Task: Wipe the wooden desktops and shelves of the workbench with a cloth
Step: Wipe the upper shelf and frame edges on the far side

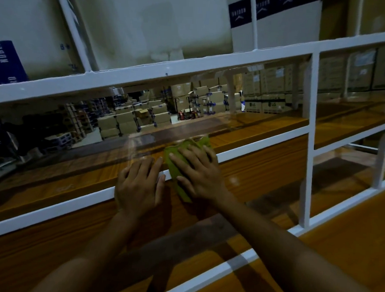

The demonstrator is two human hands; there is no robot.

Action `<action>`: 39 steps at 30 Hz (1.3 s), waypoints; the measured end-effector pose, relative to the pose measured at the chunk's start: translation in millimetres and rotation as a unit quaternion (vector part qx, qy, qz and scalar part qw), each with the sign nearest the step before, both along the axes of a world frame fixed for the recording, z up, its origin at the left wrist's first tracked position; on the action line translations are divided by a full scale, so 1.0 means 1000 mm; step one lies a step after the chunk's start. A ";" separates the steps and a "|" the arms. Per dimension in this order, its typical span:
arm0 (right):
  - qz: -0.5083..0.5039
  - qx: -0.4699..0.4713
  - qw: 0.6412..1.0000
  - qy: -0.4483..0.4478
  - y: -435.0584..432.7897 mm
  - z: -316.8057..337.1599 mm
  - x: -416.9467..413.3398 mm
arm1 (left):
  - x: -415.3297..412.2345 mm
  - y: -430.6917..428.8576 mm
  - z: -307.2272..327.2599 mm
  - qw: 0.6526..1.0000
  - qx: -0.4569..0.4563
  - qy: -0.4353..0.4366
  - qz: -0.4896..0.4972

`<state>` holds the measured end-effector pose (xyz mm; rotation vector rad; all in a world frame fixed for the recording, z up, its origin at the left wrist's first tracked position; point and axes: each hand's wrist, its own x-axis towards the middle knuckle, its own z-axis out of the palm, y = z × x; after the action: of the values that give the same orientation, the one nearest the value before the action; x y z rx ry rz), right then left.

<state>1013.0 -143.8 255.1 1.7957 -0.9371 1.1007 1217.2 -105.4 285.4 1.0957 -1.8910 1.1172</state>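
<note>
Reaching over a white rail [50, 207] in dim light, a person is working at a wooden shelf [254, 140] of a workbench. At far left, a blue label [6, 62] is showing behind the upper rail [191, 67], and stacked cartons [121, 119] are standing in the background beyond the shelf. The left hand [140, 185] is lying flat across the white rail, fingers straight and close together, holding nothing, its fingertips reaching the wood. Just to its right, a green cloth [173, 169] is draping over the same rail, its far end lying on the shelf and its near end hanging down past the rail's front. The right hand [199, 175] is pressing down on the cloth with fingers spread wide and straight, palm covering the cloth's middle, so that green is showing beyond the fingertips, between index finger and thumb, and below the heel of the hand. The two hands are lying side by side, almost touching. Further right, a white post [309, 138] is rising through the frame, dividing this shelf from the next bay, and a lower desktop [349, 243] is running along the bottom right.
</note>
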 end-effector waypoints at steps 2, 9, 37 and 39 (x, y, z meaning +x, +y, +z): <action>-0.001 0.015 1.000 -0.027 -0.006 0.010 -0.025 | -0.005 0.002 0.003 1.000 0.010 0.021 0.002; -0.081 0.148 0.963 -0.211 0.004 0.052 -0.040 | -0.050 0.011 0.039 0.983 0.153 0.100 -0.016; 0.071 0.214 0.974 -0.032 0.002 0.064 -0.085 | -0.095 -0.008 0.044 0.983 0.139 0.101 0.068; 0.068 0.217 0.971 -0.067 -0.003 0.057 -0.114 | -0.094 -0.005 0.044 0.986 0.125 0.094 0.051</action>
<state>898.7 -146.8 312.6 2.1866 -1.2229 1.1788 1123.3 -110.7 329.2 1.3999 -1.8758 0.8130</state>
